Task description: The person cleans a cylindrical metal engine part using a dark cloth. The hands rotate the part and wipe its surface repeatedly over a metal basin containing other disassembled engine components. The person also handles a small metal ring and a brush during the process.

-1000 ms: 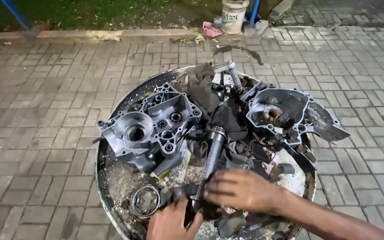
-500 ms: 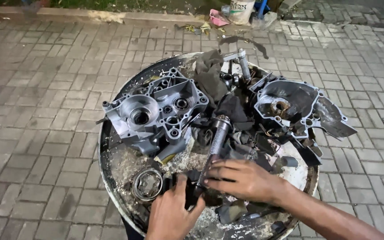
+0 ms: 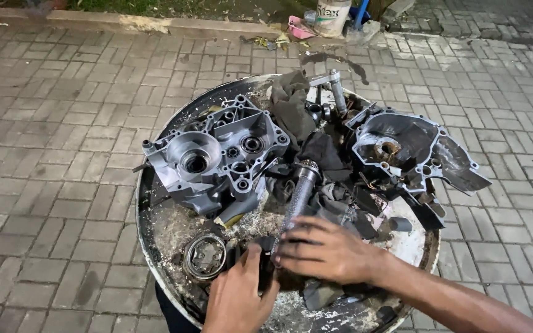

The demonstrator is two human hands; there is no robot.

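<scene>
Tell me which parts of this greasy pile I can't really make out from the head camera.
- Lower end of the metal shaft: covered by the right hand.
- The dark part pinched by the left hand: mostly hidden by both hands.
- Near edge of the round tray: cut off by the bottom edge of the picture.
- Parts under the dark rags: buried.
- White bucket: top cut off by the upper edge.

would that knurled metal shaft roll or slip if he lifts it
The knurled shaft looks like solid metal, so probably stiff and heavy for its size. Being round, it may roll, though the rags under it should check that. Its knurling should limit slipping.
</scene>
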